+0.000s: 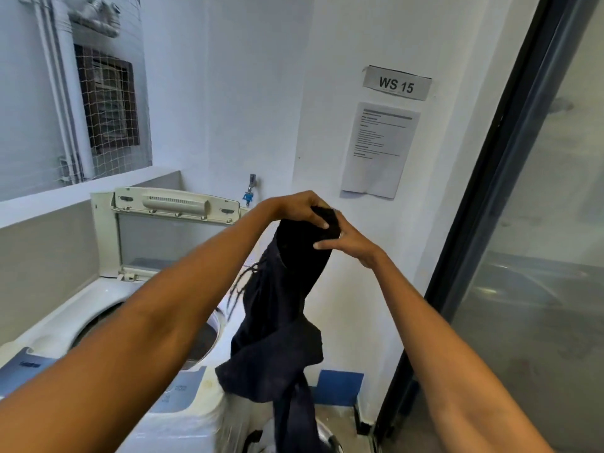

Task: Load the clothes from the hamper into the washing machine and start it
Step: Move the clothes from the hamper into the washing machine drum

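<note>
Dark navy cloth fills the middle of the frame: a garment [281, 322], soft and limp, with a frayed or stringy edge at its left side, hangs in loose folds from both hands down to the lower centre. The left hand [295, 207] curls over its bunched top edge from above, and the right hand [346, 240] pinches the same bunch from the right, thumb and fingers pressed into the fabric. At the bottom edge, below the garment's trailing end, a pale rim with something white and something dark inside shows; this may be the hamper [323, 431], though too little is visible to be sure. The washer [108, 299] sits in the lower left, glossy white plastic with a rounded tub opening and a blue-grey control panel [29, 364] nearest the camera. Its lid [170, 230] stands upright, cream frame around a clear pane. Loading seems under way: this piece is held beside the opening, not yet in it, and the left arm hides most of the tub. Closing the lid and starting remain. Farther back, smooth white wall carries a tap [251, 188], a printed sheet [379, 148] and a grey sign [397, 84] reading WS 15.
</note>
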### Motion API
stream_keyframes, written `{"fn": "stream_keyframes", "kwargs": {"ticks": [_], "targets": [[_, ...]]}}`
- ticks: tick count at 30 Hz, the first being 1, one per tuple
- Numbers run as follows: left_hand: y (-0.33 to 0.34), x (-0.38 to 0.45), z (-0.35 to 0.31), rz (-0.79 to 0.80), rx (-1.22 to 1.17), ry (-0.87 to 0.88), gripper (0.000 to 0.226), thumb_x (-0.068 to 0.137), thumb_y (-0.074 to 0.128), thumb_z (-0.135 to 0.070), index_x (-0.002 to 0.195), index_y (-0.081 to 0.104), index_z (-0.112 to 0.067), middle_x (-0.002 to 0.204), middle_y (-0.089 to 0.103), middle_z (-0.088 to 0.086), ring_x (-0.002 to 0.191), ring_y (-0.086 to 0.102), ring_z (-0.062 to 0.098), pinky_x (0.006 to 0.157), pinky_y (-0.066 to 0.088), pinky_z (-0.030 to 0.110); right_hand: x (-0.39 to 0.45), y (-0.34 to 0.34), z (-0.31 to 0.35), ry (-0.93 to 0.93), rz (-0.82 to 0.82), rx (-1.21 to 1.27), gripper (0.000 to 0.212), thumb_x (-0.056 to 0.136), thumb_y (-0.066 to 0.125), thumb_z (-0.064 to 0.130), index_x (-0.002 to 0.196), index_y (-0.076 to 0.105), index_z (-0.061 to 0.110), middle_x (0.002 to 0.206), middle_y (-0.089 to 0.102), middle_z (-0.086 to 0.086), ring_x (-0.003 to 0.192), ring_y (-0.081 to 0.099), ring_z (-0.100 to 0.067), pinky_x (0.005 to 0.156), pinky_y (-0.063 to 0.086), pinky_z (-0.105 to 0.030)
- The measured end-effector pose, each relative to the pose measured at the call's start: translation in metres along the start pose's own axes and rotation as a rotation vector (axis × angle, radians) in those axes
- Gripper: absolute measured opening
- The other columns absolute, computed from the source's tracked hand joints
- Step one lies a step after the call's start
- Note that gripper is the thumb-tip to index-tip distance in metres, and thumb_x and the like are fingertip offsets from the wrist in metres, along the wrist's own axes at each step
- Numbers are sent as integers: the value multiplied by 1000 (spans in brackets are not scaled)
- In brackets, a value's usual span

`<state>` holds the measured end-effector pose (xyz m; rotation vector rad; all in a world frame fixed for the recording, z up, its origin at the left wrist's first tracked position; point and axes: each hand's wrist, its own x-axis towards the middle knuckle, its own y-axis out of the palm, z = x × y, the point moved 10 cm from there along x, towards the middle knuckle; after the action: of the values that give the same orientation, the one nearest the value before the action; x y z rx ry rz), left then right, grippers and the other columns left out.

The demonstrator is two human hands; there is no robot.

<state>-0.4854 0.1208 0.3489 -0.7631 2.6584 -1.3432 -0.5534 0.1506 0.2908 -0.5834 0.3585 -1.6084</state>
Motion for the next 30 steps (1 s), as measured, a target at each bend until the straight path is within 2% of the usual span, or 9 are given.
{"fn": "stream_keyframes", "kwargs": {"ticks": [2,5,9,12,15,19,23,26,30], "targets": [[-9,-4,2,-24,-5,-13,11,85,67,-16,96,67,-15,87,67,-3,79,62,9,71,49,16,6,5,8,30,6,39,53,80,73,14,128,50,16,123,59,-3,113,56,-18,82,50,-18],[-25,-20,27,-105,7,-103,24,81,72,-26,98,61,-12,93,63,1,86,59,12,75,48,20,18,-13,18,16,-197,-70,33,77,75,28,105,67,13,105,70,-8,96,65,-20,83,51,-31],[-6,-45,85,-81,-185,-216,32,80,73,-26,109,61,-17,103,65,-1,95,62,14,79,49,20,28,-37,56,-99,-396,-120,20,76,71,24,87,66,9,86,69,-7,86,63,-21,76,49,-34],[26,-60,120,-27,-290,-311,14,82,70,-28,93,67,-21,97,69,-2,96,64,15,83,49,20,34,-46,75,-152,-468,54,14,80,66,17,93,64,11,90,66,-4,88,61,-19,82,50,-33],[12,-67,133,-132,-238,-338,13,83,70,-27,90,68,-17,88,68,-1,85,63,12,71,48,13,38,-36,78,-145,-208,-16,22,85,65,16,106,62,13,100,64,-3,95,60,-18,82,49,-26],[-73,-85,136,-698,-271,-278,13,87,56,-8,89,65,-16,80,59,3,73,54,13,59,43,14,7,-8,3,341,436,-548,57,68,81,37,118,62,19,111,68,0,98,67,-18,83,56,-29],[-85,-72,107,-748,-325,-169,27,81,49,6,90,66,-14,81,62,3,77,58,14,66,46,13,-11,-13,-43,704,559,-846,88,57,86,46,132,51,15,133,56,-6,114,59,-26,97,49,-38],[-77,-52,105,-454,35,-210,20,80,66,-8,99,67,-15,97,66,3,93,60,19,84,45,24,-15,-29,-44,793,433,-1131,73,76,75,39,137,44,11,141,46,-7,125,49,-25,97,43,-30],[-46,-76,154,235,636,-608,71,62,76,-59,117,57,-18,124,55,2,112,54,25,97,43,38,5,-49,-26,656,100,-1039,62,77,72,35,130,51,11,133,54,-10,118,54,-29,94,44,-35]]}}
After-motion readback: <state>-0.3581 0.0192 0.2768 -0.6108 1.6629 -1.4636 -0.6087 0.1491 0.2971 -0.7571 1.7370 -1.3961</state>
